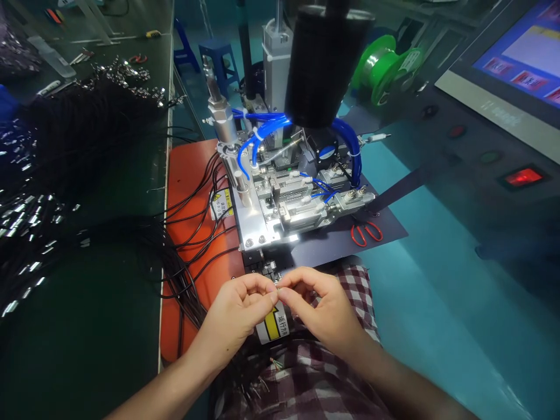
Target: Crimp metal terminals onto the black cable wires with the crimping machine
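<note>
My left hand (242, 306) and my right hand (321, 303) meet fingertip to fingertip at the front of a bench machine (301, 198). Both are closed in a pinch; whatever lies between the tips is too small to make out. Just beneath them a label with a yellow arrow (272, 326) shows on the machine's front. Below, on the checkered cloth over my lap (315, 373), rest cable ends with thin coloured wires (275, 363). Black cables (184, 286) run from the left over an orange board (188, 169) to the machine's side.
Piles of black cables with shiny ends (126, 87) cover the dark table at left. Red-handled scissors (366, 233) lie on the machine's dark base plate. A black cylinder (328, 64) hangs above the machine. Behind are a green spool (385, 67) and, at right, a control screen (520, 58).
</note>
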`<state>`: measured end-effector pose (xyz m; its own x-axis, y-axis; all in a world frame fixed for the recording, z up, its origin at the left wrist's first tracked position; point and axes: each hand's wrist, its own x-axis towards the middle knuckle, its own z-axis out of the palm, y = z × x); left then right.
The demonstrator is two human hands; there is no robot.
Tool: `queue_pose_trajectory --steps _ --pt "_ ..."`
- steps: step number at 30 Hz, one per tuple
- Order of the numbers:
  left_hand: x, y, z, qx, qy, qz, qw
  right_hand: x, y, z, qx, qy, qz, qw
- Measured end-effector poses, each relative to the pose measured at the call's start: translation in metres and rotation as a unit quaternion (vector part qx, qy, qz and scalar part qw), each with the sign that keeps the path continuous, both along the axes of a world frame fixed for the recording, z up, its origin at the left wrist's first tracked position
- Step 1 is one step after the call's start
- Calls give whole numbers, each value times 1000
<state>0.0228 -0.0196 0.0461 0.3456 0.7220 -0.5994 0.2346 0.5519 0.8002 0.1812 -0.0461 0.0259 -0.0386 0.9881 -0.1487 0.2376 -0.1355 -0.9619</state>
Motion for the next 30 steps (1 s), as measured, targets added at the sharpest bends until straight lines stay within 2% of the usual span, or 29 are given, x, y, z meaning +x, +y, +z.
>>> queue_pose_trajectory --steps 5,8,9,11,13,15,17,19,21,24,28,30 --pt "1 0 1 5 -10 14 1000 3 2 4 89 -77 25 993" --pt "3 -2 1 28 -20 24 999 4 3 3 111 -104 28 988" --pt "3 -3 0 59 -14 27 998 4 3 1 103 -92 24 990" --pt "4 -6 -1 170 25 22 985 3 5 -4 61 -39 14 997" --pt "4 -9 -3 301 74 -5 951 1 6 -9 14 23 9 1000" --pt "4 -9 -4 375 107 -43 920 1 8 -14 -15 66 6 998" --pt "2 -7 -5 360 121 -55 923 2 10 -18 -20 79 -4 997" --pt "-1 -1 -4 288 130 -49 948 4 14 -21 -15 70 -12 997" --pt "-4 5 -3 239 144 -57 958 4 19 -23 -7 54 -9 998" --pt "-11 14 -1 247 172 -85 950 4 27 -27 2 37 -8 999" --pt "-22 17 -4 208 163 -78 961 6 31 -32 -6 36 -27 999" --pt "-27 16 -10 285 189 -68 937 7 32 -35 -15 44 -23 999"
